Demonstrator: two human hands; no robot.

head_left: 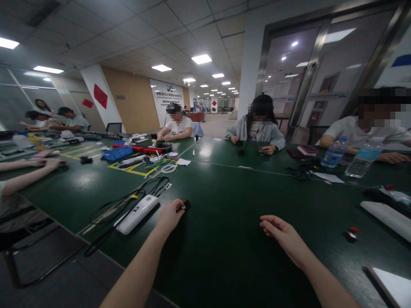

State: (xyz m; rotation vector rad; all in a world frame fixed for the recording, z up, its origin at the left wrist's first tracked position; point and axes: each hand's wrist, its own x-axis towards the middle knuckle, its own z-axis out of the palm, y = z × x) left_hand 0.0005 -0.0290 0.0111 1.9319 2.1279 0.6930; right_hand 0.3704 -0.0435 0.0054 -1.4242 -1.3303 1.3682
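Observation:
My left hand [171, 216] is closed around a small black object [185, 206] with a lighter patch, at the green table's [224, 252] middle left. Its fingers partly cover the object, and its exact kind is too small to make out. Just left of that hand lies a white oblong box [137, 214] labelled 2, with black cables [128, 201] beside it. My right hand [282, 233] hovers over or rests on the table to the right, fingers loosely bent and thumb apart, nothing visible in it. Farther right sits a small red and black object [351, 234].
Bottles [364, 158], black cords [303, 170] and a white panel [388, 220] lie to the right. Blue trays [117, 153] and tangled wires [167, 162] lie at the far left. Several people sit around the table; a co-worker's hands [53, 163] rest at the left edge.

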